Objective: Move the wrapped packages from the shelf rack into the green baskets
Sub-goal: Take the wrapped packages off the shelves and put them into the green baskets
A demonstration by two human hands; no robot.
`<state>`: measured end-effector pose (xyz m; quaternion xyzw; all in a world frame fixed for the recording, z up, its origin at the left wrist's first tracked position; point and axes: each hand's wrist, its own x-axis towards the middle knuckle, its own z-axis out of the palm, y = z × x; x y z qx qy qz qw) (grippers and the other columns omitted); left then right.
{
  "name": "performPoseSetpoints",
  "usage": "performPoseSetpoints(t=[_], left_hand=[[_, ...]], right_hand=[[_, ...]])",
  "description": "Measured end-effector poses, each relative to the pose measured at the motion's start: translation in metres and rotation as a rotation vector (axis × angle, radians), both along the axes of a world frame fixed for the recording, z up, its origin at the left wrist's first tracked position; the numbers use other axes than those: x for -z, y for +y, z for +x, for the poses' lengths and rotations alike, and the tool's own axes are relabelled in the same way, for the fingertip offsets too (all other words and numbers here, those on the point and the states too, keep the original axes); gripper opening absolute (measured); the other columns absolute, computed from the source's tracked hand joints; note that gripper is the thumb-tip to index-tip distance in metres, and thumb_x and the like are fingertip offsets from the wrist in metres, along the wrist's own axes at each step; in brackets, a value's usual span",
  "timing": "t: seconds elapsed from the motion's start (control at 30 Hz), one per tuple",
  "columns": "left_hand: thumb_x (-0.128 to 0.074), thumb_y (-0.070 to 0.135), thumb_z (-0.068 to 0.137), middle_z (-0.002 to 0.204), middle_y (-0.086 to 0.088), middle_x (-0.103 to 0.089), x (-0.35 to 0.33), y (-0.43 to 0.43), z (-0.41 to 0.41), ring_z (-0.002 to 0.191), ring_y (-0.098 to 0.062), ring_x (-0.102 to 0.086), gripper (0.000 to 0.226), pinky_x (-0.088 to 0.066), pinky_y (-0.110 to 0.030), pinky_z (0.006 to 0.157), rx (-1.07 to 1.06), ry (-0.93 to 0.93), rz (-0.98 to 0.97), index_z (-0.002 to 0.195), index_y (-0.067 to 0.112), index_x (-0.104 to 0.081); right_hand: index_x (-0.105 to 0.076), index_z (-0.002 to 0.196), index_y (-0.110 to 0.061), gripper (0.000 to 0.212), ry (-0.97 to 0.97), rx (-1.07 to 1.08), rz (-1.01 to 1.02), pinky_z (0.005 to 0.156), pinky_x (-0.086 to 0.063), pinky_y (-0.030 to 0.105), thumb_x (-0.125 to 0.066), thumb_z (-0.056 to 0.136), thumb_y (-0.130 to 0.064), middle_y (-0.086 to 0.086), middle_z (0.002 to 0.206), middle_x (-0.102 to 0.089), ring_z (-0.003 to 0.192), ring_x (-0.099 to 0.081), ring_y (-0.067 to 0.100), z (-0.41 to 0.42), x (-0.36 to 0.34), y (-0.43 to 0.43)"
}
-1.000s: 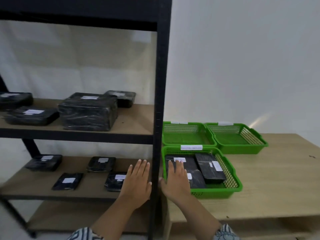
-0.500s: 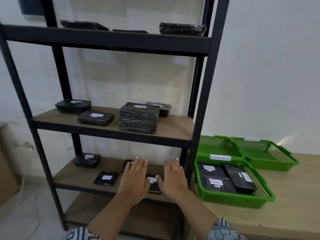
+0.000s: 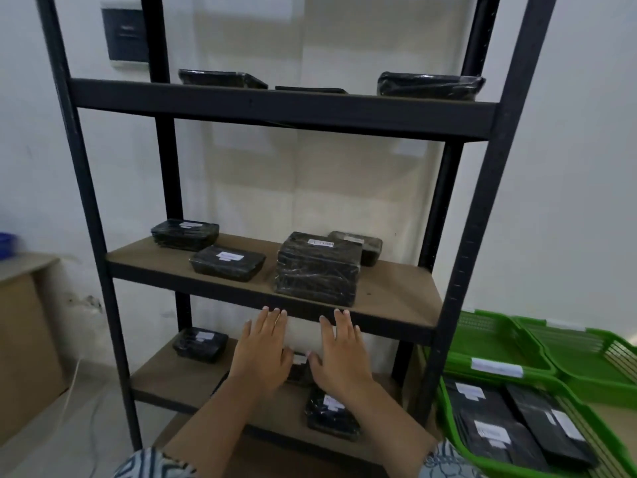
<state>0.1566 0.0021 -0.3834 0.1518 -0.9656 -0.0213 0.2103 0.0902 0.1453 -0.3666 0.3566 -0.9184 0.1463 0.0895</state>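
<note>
A black metal shelf rack (image 3: pixel 282 112) holds black wrapped packages with white labels. The middle shelf carries a large block package (image 3: pixel 317 269), a flat package (image 3: pixel 227 263) and two more behind. Further packages sit on the top shelf (image 3: pixel 429 85) and the lower shelf (image 3: pixel 200 343). My left hand (image 3: pixel 263 353) and my right hand (image 3: pixel 339 357) hover palm-down, fingers apart, empty, just below the middle shelf's front edge, over a small package (image 3: pixel 299 369). At the right, a green basket (image 3: pixel 448 405) holds three packages; two more green baskets (image 3: pixel 586 357) stand behind it.
The baskets rest on a wooden table (image 3: pixel 620 414) at the right of the rack. A cardboard box (image 3: pixel 24 339) stands at the left by the wall. A dark panel (image 3: pixel 125 34) hangs on the wall behind the rack's top.
The view has swung left and up from the baskets to the rack. Both hands have risen from the lower shelf toward the middle shelf's front edge, still empty.
</note>
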Motion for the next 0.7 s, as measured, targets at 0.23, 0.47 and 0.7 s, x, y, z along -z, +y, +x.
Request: performPoseSetpoints(t=[0.23, 0.47, 0.7], left_hand=[[-0.042, 0.032, 0.094, 0.154, -0.008, -0.022, -0.029, -0.059, -0.052, 0.142, -0.021, -0.016, 0.064, -0.016, -0.039, 0.115, -0.021, 0.101, 0.127, 0.147, 0.009, -0.014], [-0.047, 0.022, 0.094, 0.15, -0.009, -0.028, -0.022, -0.099, -0.092, 0.134, -0.023, -0.03, 0.065, -0.032, -0.039, 0.108, 0.059, 0.096, 0.454, 0.148, 0.011, -0.012], [-0.047, 0.016, 0.093, 0.132, -0.004, -0.05, -0.012, -0.141, -0.128, 0.118, -0.015, -0.047, 0.049, -0.04, -0.034, 0.102, 0.226, 0.108, 0.456, 0.14, 0.018, -0.034]], right_hand=[[-0.058, 0.128, -0.013, 0.057, 0.252, 0.108, -0.041, 0.109, -0.023, 0.048, -0.044, 0.085, -0.046, 0.018, 0.141, -0.049, 0.136, -0.04, 0.036, -0.051, -0.028, -0.046], [-0.039, 0.142, -0.021, 0.057, 0.186, 0.229, -0.116, 0.115, -0.007, 0.056, -0.022, 0.095, -0.049, 0.012, 0.156, -0.024, 0.148, -0.01, 0.032, -0.105, -0.056, -0.061], [-0.022, 0.148, -0.018, 0.087, -0.341, 0.413, -0.458, 0.108, -0.037, 0.048, -0.05, 0.081, -0.065, 0.011, 0.147, -0.034, 0.134, -0.037, 0.031, -0.152, -0.077, -0.075]])
